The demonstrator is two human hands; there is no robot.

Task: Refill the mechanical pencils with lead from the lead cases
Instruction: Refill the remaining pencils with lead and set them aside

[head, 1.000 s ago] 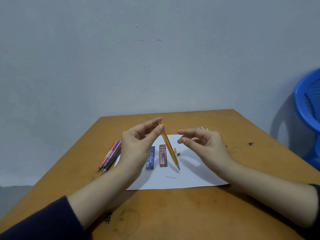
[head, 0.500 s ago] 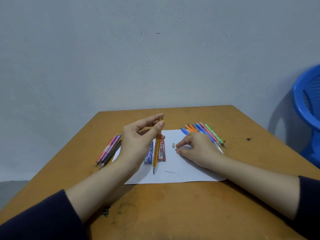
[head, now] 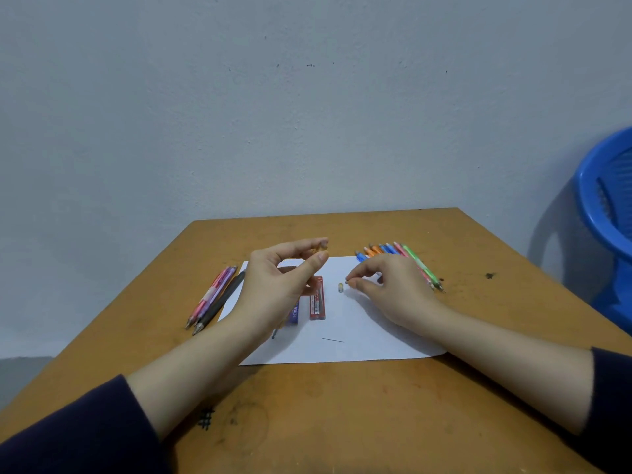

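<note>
My left hand (head: 280, 289) pinches a yellow mechanical pencil (head: 320, 247) near its top end, between thumb and fingers. The pencil slants down behind the hand, and its tip (head: 274, 334) shows below the wrist. My right hand (head: 390, 289) is low over the white paper (head: 369, 340), its thumb and forefinger pinching a small dark piece (head: 348, 282). A small pale cap (head: 340, 287) lies on the paper just left of those fingertips. The red lead case (head: 317, 301) and the blue lead case (head: 294, 313) lie side by side, the blue one partly behind my left hand. One loose lead (head: 332, 340) lies nearer me.
Pink, purple and black pencils (head: 213, 299) lie on the wooden table (head: 342, 422) left of the paper. Several blue, orange, pink and green pencils (head: 415, 265) lie at the paper's far right corner. A blue plastic chair (head: 608, 217) stands at the right.
My right hand dropped from beside the pencil to the paper and pinched the small dark piece. My left hand swung the pencil from slanting right to slanting back behind the hand.
</note>
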